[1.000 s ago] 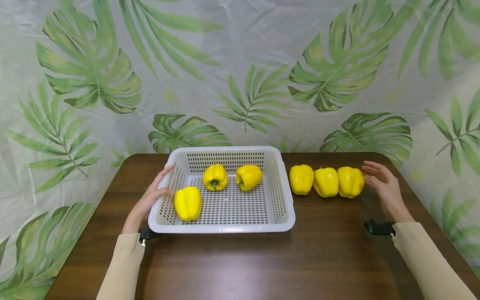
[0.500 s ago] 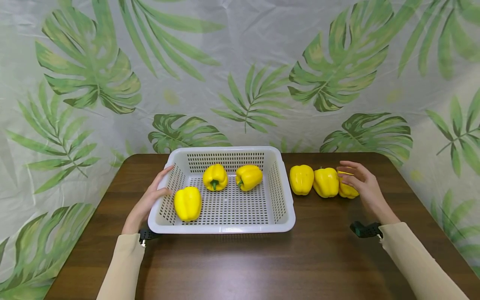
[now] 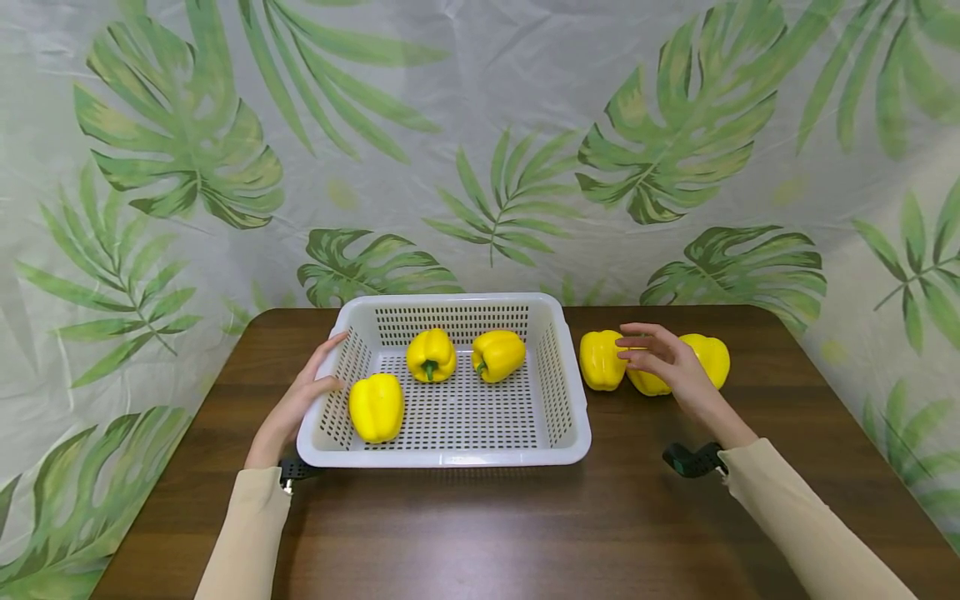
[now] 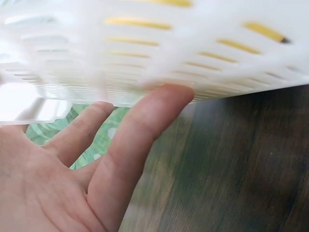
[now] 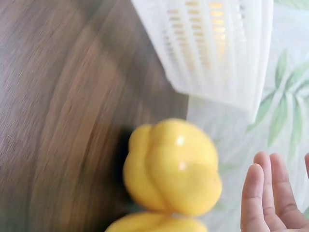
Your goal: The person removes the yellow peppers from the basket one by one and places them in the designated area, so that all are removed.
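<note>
A white perforated plastic basket [image 3: 450,457] on the table holds three yellow bell peppers [image 3: 377,408]. My left hand [image 3: 291,407] touches its left side, thumb [image 4: 140,125] and fingers extended against the outer wall. Right of the basket, three more yellow bell peppers sit in a row. Over that row hovers my right hand [image 3: 678,375], fingers loosely extended and holding nothing. It partly hides the middle pepper [image 3: 649,383]. Its fingertips are near the left pepper [image 3: 602,361]; the right pepper [image 3: 708,358] shows behind the wrist. The right wrist view shows fingers [image 5: 253,193] apart from a pepper [image 5: 174,169].
The dark brown wooden table [image 3: 480,533] ends at a back edge in front of a hanging leaf-patterned cloth [image 3: 495,167]. The basket's right wall [image 3: 567,379] stands close to the left pepper of the row.
My right hand has moved left along the row, from beside the right pepper to near the left one. The left hand, the basket and the peppers have stayed in place.
</note>
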The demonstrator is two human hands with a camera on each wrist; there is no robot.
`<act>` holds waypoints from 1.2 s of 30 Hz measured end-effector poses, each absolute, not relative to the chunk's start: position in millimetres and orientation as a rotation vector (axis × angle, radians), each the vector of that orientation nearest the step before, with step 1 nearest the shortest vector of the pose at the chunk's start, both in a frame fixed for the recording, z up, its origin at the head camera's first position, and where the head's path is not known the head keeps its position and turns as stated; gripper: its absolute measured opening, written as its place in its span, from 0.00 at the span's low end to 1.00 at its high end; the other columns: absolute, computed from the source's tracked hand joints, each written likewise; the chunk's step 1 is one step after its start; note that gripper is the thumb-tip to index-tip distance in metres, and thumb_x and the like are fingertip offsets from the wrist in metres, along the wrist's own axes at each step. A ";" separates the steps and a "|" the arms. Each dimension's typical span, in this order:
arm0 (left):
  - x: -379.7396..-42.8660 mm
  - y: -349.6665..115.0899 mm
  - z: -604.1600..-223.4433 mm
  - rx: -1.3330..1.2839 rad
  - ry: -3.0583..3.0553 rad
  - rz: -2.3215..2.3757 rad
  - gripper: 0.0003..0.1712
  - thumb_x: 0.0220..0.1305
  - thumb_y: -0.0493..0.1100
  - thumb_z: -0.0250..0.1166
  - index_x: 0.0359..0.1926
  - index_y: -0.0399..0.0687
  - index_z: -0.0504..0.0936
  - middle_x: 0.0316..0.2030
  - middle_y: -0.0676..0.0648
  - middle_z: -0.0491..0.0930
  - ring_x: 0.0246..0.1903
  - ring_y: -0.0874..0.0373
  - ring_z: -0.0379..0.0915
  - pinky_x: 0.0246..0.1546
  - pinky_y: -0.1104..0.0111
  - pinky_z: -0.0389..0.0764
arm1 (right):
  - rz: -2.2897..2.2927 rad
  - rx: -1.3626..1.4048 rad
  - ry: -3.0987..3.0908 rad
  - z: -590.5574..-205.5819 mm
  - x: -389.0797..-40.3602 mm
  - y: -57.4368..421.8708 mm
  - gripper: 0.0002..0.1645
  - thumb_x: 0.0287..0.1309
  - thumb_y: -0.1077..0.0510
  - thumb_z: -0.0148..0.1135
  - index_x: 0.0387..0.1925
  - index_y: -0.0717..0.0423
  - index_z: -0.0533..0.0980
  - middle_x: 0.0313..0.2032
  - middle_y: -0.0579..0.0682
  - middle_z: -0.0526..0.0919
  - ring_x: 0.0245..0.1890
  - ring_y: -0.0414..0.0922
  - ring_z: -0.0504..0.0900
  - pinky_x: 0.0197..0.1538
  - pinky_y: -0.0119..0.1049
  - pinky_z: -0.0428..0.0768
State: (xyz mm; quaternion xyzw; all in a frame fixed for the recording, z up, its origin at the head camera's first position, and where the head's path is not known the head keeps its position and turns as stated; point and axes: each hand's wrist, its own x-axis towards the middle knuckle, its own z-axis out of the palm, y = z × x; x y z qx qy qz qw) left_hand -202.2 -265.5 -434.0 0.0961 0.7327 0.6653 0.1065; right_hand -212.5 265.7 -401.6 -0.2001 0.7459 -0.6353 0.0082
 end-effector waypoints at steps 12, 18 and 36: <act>-201.2 -265.3 -434.3 0.283 2.154 1.963 0.43 0.63 0.31 0.47 0.75 0.58 0.43 0.73 0.39 0.36 0.65 0.30 0.46 0.47 0.37 0.68 | -1.887 -0.677 2.312 -381.9 -212.6 225.5 0.21 0.66 0.65 0.54 0.60 0.57 0.70 0.56 0.69 0.71 0.51 0.51 0.77 0.50 0.33 0.76; -201.6 -265.3 -433.8 0.283 2.152 1.966 0.43 0.64 0.31 0.47 0.75 0.58 0.43 0.73 0.39 0.36 0.65 0.30 0.46 0.47 0.36 0.68 | -1.861 -0.708 2.261 -373.5 -217.5 206.4 0.23 0.66 0.65 0.53 0.62 0.64 0.66 0.55 0.70 0.71 0.52 0.52 0.76 0.51 0.37 0.76; -202.3 -264.9 -432.5 0.271 2.153 1.963 0.43 0.64 0.31 0.47 0.75 0.58 0.43 0.73 0.40 0.37 0.65 0.31 0.47 0.48 0.38 0.67 | -1.736 -0.816 2.166 -352.3 -228.5 139.0 0.24 0.65 0.65 0.53 0.63 0.62 0.67 0.55 0.69 0.73 0.51 0.59 0.77 0.53 0.49 0.74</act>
